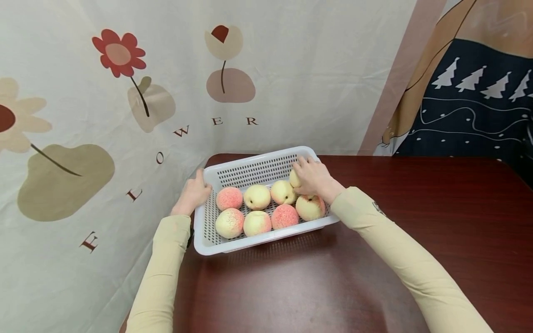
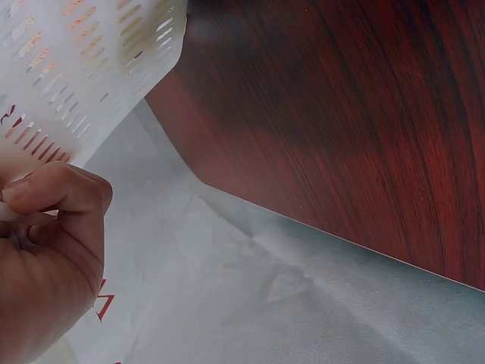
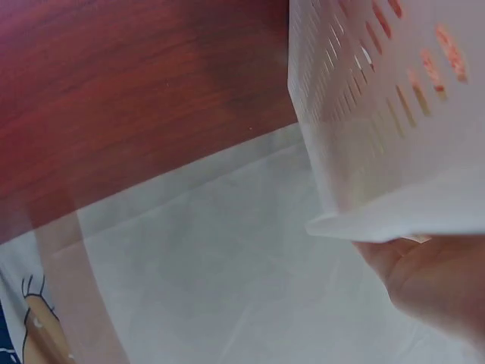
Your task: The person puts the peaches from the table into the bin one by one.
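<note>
A white plastic basket (image 1: 266, 238) with slotted walls holds several peaches (image 1: 257, 197), some pale yellow and some pink-red. At its left end my left hand (image 1: 194, 192) grips the rim, fingers curled over it, as the left wrist view also shows. My right hand (image 1: 314, 176) reaches over the right end of the basket. Between its fingers and thumb it holds a pale yellow peach (image 1: 294, 179), partly hidden by the hand. In the right wrist view the basket wall (image 3: 394, 167) covers the fingers of that hand.
Below the basket is a dark red wooden table (image 1: 416, 222), which extends to the right. A pale curtain (image 1: 300, 92) printed with flowers and letters hangs behind and on the left. A dark blue cloth with white trees (image 1: 470, 106) hangs at the back right.
</note>
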Available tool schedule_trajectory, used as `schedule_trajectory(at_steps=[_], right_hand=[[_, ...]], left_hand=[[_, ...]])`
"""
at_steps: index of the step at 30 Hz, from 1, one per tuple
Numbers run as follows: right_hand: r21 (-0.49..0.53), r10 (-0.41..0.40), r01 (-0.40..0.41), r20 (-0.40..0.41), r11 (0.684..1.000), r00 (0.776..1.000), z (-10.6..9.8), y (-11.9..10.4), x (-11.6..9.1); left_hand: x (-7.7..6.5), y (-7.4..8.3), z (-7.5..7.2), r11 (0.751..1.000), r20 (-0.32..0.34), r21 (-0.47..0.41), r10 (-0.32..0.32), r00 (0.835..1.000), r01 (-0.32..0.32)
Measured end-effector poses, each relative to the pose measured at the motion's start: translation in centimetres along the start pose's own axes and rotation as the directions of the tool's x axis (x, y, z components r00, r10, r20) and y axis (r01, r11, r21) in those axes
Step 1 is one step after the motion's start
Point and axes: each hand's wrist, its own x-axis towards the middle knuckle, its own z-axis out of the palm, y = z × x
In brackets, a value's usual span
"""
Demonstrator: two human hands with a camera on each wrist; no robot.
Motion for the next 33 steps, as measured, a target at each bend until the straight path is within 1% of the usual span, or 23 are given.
schedule_trajectory(at_steps=[3,6,10,14,22,27,33], right_hand=[[0.005,0.023,-0.023,0.020,1.000,1.000,0.0,0.0,0.0],[0.020,0.030,-0.030,0.032,0.999,0.999,-0.3,-0.1,-0.1],[0.052,0.031,-0.032,0.030,0.998,0.999,-0.8,-0.2,-0.4],[0.072,0.049,-0.051,0.028,0.996,0.998,-1.3,-0.1,-0.8],[0.099,0.044,-0.047,0.034,0.994,0.998,-1.3,0.0,-0.8],[0.071,0.040,-0.042,0.025,0.997,0.999,-1.0,-0.1,-0.5],[0.001,0.039,-0.039,0.028,0.999,0.999,-0.7,-0.2,-0.1]], left_hand=[[0.0,0.0,0.0,1.000,0.000,-0.005,-0.001,1.000,0.001],[0.0,0.0,0.0,1.000,0.005,-0.008,-0.003,1.000,0.003],[0.0,0.0,0.0,1.000,0.005,-0.011,-0.004,1.000,0.004],[0.0,0.2,0.1,1.000,0.001,-0.018,-0.007,1.000,0.007],[0.0,0.2,0.0,1.000,0.001,-0.017,-0.006,1.000,0.006],[0.0,0.1,-0.1,1.000,0.007,-0.018,-0.009,1.000,0.010],[-0.1,0.1,-0.1,1.000,0.007,-0.021,-0.012,1.000,0.012]])
